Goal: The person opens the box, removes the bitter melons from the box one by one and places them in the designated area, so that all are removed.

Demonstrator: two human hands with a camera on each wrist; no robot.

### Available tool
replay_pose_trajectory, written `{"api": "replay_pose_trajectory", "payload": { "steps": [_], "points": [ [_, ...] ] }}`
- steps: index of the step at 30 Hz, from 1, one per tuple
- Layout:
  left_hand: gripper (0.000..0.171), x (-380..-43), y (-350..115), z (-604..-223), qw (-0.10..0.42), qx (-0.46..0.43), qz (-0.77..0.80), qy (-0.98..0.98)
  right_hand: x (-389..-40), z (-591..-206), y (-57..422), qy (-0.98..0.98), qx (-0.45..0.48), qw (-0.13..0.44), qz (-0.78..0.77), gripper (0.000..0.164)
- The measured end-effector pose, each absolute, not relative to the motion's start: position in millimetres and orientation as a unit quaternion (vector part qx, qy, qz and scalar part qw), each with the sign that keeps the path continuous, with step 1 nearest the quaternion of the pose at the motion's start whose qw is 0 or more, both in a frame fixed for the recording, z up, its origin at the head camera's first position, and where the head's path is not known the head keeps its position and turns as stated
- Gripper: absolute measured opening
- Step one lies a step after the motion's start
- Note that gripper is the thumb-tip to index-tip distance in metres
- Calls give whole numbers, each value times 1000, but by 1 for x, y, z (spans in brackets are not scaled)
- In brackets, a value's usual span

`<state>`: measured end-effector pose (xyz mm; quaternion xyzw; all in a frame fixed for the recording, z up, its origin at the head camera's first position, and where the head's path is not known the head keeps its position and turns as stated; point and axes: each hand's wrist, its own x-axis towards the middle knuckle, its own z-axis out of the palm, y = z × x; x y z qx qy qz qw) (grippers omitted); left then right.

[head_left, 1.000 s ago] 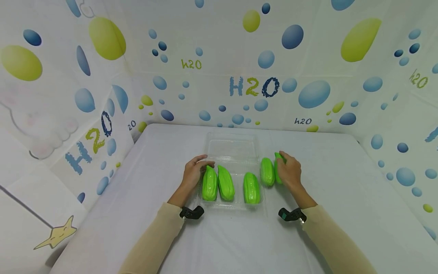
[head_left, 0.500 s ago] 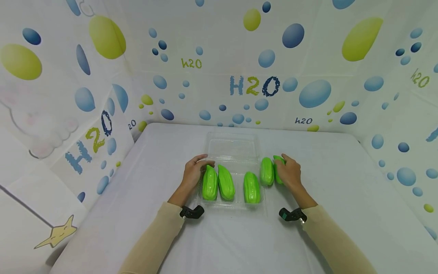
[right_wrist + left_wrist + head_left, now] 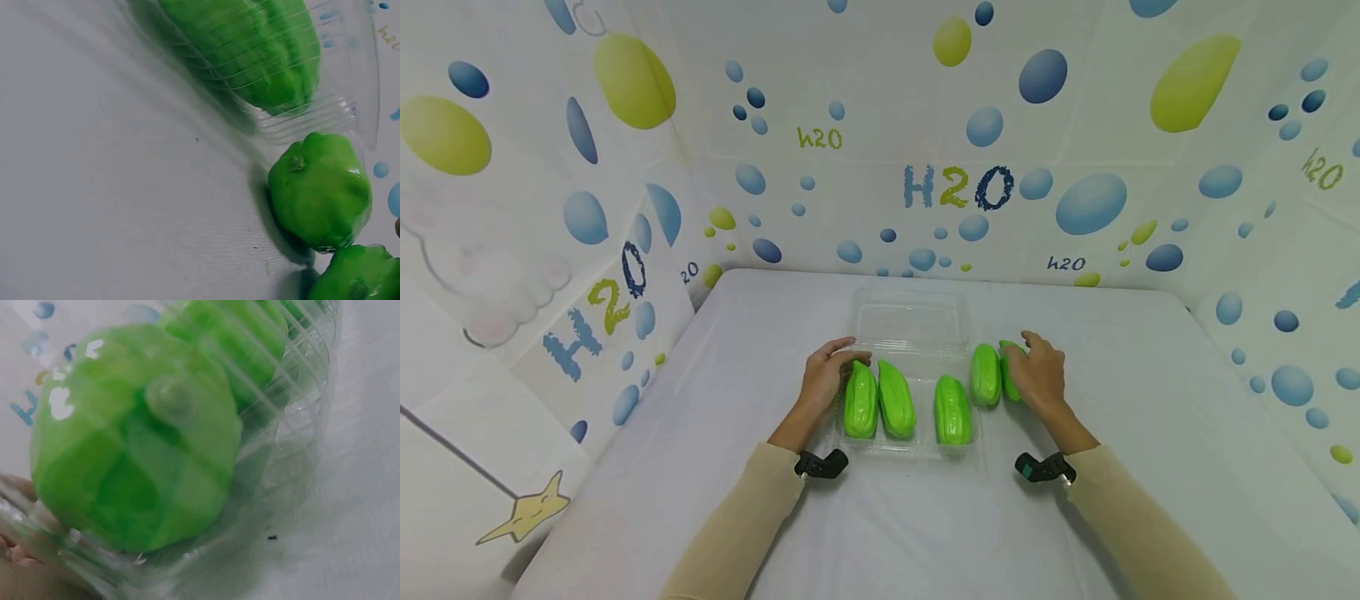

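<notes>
A clear plastic clamshell box (image 3: 925, 450) lies open, its lid (image 3: 910, 321) folded back on the far side. Inside are three bright green, ribbed gourds: a left gourd (image 3: 860, 402), a middle gourd (image 3: 896, 400) and a right gourd (image 3: 952, 410). My left hand (image 3: 823, 379) grips the box's left side, fingers curved over its rim by the left gourd's tip. Two more gourds lie outside, right of the box: a near one (image 3: 986, 377) and a far-right one (image 3: 1009, 382). My right hand (image 3: 1037, 371) is over the far-right gourd, thumb and index finger spread apart, partly hiding it.
A white cloth (image 3: 880, 533) covers the table. Printed white sheets (image 3: 880, 167) with blue and green spots stand behind and on both sides. In the right wrist view, the box's ribbed wall (image 3: 306, 122) stands close to the near loose gourd.
My right hand has shifted slightly right, its index finger lifting away from the far-right gourd. That gourd's tip has moved slightly left. My left hand and the box have stayed put.
</notes>
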<state>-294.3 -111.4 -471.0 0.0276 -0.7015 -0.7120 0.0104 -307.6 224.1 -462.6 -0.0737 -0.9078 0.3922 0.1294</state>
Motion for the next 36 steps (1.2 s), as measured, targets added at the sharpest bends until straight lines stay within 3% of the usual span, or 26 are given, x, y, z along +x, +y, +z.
{"api": "replay_pose_trajectory", "payload": {
  "steps": [19,36],
  "points": [
    [41,-294,-111,-469,7,32,-713,-700,-298,-438,197,-891,-39,192,410,54],
    [40,-293,-112,-471,7,27,-716,-698,-273,-409,165,-898,32,114,423,66]
  ]
}}
